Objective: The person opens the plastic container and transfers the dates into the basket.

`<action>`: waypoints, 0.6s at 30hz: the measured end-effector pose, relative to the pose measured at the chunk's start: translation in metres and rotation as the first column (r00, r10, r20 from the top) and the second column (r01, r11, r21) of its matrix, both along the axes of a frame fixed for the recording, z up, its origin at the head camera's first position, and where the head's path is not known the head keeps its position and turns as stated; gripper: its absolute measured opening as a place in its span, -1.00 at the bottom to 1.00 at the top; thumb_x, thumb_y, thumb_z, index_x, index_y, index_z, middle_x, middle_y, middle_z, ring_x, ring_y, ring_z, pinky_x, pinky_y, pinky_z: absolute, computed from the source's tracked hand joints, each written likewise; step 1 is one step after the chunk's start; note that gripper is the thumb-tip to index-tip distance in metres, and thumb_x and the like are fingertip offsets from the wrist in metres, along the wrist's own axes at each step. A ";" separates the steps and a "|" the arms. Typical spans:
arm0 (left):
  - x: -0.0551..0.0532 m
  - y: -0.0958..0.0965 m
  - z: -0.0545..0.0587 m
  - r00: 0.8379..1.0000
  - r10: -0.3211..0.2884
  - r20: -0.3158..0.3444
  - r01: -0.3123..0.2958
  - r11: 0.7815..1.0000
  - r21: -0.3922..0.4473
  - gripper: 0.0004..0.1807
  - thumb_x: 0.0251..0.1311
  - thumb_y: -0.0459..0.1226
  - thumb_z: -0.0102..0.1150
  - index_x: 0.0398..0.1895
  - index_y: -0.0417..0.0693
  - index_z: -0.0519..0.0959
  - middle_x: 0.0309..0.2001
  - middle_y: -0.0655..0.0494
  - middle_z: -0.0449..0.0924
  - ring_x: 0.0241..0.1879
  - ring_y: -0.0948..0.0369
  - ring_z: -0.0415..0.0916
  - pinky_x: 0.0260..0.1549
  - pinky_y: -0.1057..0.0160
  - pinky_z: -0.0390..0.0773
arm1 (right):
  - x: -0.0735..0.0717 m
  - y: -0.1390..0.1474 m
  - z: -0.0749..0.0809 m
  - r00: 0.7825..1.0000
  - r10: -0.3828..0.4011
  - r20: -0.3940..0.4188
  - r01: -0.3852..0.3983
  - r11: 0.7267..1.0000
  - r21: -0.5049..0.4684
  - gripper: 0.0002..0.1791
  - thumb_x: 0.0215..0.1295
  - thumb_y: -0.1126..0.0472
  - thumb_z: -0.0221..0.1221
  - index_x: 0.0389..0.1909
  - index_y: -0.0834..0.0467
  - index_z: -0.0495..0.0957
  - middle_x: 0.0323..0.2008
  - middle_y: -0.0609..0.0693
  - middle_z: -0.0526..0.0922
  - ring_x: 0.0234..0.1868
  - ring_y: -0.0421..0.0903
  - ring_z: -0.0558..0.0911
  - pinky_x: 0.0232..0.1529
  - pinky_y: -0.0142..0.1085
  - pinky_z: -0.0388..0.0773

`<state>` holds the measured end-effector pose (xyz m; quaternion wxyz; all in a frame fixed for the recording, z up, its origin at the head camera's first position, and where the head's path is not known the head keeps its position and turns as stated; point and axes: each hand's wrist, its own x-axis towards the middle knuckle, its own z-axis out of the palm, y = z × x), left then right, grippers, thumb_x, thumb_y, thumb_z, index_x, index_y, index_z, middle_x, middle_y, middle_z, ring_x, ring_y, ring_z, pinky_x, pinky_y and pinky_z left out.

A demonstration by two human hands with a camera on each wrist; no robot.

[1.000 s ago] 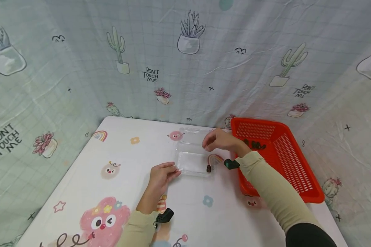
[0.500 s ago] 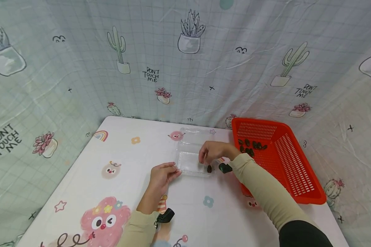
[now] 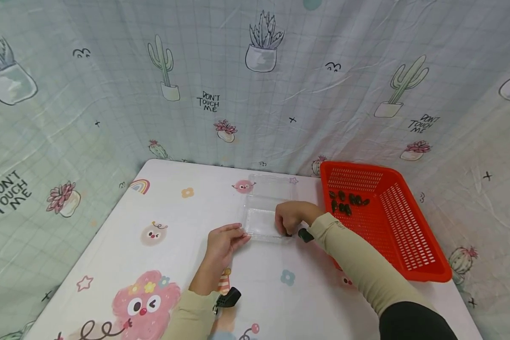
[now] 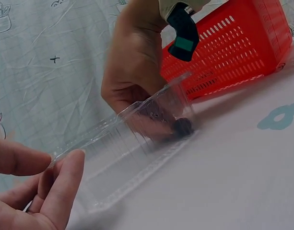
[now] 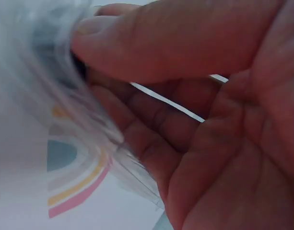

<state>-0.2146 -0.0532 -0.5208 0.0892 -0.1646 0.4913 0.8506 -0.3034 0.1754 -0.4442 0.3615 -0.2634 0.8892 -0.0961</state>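
Note:
A clear plastic box with its lid folded back [image 3: 261,223] lies on the white table. At its near left corner my left hand [image 3: 223,242] pinches the rim between thumb and fingers. My right hand [image 3: 290,217] reaches down into the near right corner of the box, fingers curled and pointing down. Right at those fingertips is a small dark oval piece [image 4: 183,126], seen through the box wall in the left wrist view. In the right wrist view the thumb and fingers close in on something dark, blurred behind the clear plastic.
To the right stands a red perforated basket [image 3: 401,226] with several small dark pieces [image 3: 344,208] at its far left, close to my right forearm. A patterned cloth [image 3: 255,104] hangs behind the table.
My right hand has moved down and toward me, from above the box's middle into its near right corner, covering the dark piece there. The left hand has stayed on the rim.

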 end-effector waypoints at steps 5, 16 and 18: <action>0.000 0.000 0.000 1.000 0.000 0.008 0.000 1.000 0.004 -0.60 0.25 -0.66 0.12 0.16 -0.69 0.43 -0.42 -0.03 0.61 -0.42 0.20 0.68 -0.30 0.23 0.86 | 0.004 -0.002 -0.002 1.000 0.003 -0.002 -0.003 0.998 0.065 -0.71 0.08 0.57 0.28 -0.44 0.11 0.78 -0.50 -0.14 0.61 -0.36 -0.15 0.50 -0.43 -0.40 0.49; 0.001 0.000 0.002 1.000 0.009 -0.003 -0.009 1.000 0.002 -0.59 0.22 -0.67 0.15 0.15 -0.69 0.44 -0.39 -0.08 0.63 -0.43 0.20 0.67 -0.29 0.22 0.86 | 0.006 -0.007 -0.007 0.991 0.127 -0.041 -0.121 0.987 0.109 -0.68 0.06 0.62 0.23 -0.53 0.14 0.77 -0.62 -0.16 0.49 -0.48 -0.19 0.41 -0.50 -0.41 0.35; 0.001 -0.001 0.003 1.000 0.009 -0.001 -0.009 1.000 0.000 -0.59 0.22 -0.67 0.15 0.15 -0.69 0.44 -0.38 -0.10 0.64 -0.44 0.20 0.67 -0.29 0.22 0.86 | 0.008 -0.008 -0.007 0.990 0.129 -0.052 -0.122 0.986 0.112 -0.68 0.10 0.61 0.22 -0.54 0.14 0.77 -0.63 -0.16 0.48 -0.49 -0.19 0.41 -0.52 -0.41 0.34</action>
